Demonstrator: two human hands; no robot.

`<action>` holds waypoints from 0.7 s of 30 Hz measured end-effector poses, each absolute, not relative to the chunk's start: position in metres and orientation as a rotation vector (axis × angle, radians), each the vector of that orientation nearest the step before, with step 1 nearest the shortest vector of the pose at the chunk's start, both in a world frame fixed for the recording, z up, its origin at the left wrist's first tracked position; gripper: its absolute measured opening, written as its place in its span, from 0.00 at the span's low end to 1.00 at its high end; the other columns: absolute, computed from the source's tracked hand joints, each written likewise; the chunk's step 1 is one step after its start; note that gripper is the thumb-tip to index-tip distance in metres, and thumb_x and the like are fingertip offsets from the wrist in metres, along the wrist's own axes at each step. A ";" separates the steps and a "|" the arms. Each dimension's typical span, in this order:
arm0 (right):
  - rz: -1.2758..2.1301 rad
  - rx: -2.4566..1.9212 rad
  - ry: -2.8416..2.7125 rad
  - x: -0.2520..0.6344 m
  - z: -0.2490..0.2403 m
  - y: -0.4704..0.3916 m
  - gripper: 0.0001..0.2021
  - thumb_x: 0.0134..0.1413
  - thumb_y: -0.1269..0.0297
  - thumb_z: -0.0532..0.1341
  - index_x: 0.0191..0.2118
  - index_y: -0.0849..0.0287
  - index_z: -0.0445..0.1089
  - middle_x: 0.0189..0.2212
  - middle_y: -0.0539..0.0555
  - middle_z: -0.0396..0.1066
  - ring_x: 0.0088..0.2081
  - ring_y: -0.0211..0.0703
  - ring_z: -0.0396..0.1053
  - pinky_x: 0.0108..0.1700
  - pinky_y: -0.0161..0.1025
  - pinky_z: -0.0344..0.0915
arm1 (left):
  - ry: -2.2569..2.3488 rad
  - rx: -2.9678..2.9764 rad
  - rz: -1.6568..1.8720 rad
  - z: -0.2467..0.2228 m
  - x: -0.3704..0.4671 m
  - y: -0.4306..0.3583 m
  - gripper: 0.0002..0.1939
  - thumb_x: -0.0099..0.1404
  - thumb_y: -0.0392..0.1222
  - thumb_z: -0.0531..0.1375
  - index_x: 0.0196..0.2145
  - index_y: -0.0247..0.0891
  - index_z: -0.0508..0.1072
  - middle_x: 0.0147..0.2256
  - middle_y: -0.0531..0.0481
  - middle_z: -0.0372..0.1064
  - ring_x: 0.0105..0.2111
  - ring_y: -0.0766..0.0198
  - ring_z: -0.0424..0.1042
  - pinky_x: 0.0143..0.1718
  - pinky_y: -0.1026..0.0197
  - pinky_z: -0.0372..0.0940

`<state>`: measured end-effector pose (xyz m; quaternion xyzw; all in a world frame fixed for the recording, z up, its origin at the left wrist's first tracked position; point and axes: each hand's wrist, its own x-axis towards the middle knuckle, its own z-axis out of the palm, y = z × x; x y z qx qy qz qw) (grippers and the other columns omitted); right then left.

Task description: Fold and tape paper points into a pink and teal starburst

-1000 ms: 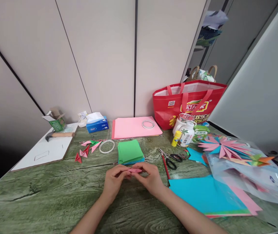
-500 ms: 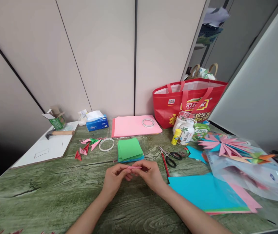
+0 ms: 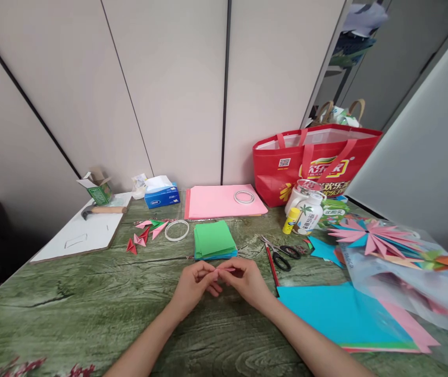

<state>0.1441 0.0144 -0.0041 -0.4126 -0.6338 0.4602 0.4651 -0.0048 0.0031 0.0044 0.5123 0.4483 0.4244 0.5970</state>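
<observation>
A small piece of folded pink paper (image 3: 228, 269) is pinched between my two hands, mostly covered by the fingers. My left hand (image 3: 196, 285) grips it from the left, thumb and fingertips together. My right hand (image 3: 243, 280) holds its other side between thumb and forefinger. Just beyond the fingers lies a stack of green paper squares (image 3: 213, 238), with blue sheets at the bottom. Left of that stack are a roll of white tape (image 3: 177, 230) and several small folded paper pieces (image 3: 141, 238) in pink, red and green.
Scissors (image 3: 281, 254) and a red pencil (image 3: 272, 266) lie right of my hands, near blue paper sheets (image 3: 337, 314). Farther back stand a glue stick (image 3: 290, 221), a white bottle (image 3: 309, 214) and a red bag (image 3: 271, 173). A hammer (image 3: 106, 209) rests on a white board (image 3: 86, 235).
The view has turned slightly left, so everything sits farther right. Both hands still pinch the pink paper, with less of it showing and the fingers slightly shifted.
</observation>
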 end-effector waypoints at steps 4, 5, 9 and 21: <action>1.443 -0.940 -1.314 0.144 -0.007 0.018 0.10 0.38 0.61 0.65 0.29 0.61 0.68 0.23 0.50 0.71 0.21 0.35 0.65 0.24 0.33 0.63 | 1.082 1.167 1.073 0.007 -0.004 0.003 0.12 0.51 0.46 0.61 0.25 0.33 0.67 0.18 0.50 0.71 0.17 0.64 0.70 0.19 0.62 0.66; 1.489 -0.931 -1.258 0.144 -0.006 0.018 0.11 0.36 0.61 0.65 0.27 0.61 0.68 0.22 0.50 0.71 0.21 0.36 0.65 0.25 0.33 0.63 | 1.083 1.172 1.087 0.008 -0.004 0.002 0.12 0.51 0.46 0.60 0.25 0.33 0.67 0.18 0.50 0.71 0.17 0.64 0.70 0.19 0.62 0.66; 1.556 -0.867 -1.144 0.146 -0.001 0.019 0.12 0.34 0.59 0.66 0.21 0.62 0.66 0.20 0.49 0.70 0.22 0.34 0.65 0.25 0.32 0.62 | 1.037 1.184 1.097 0.010 -0.002 0.001 0.11 0.53 0.45 0.60 0.27 0.33 0.67 0.20 0.50 0.71 0.17 0.65 0.70 0.18 0.64 0.65; 1.621 -0.916 -1.064 0.147 -0.005 0.022 0.14 0.37 0.55 0.65 0.23 0.63 0.70 0.20 0.51 0.71 0.23 0.36 0.67 0.26 0.33 0.64 | 1.098 1.113 1.114 0.003 -0.002 0.003 0.14 0.51 0.48 0.60 0.29 0.33 0.68 0.23 0.50 0.71 0.17 0.65 0.70 0.17 0.63 0.65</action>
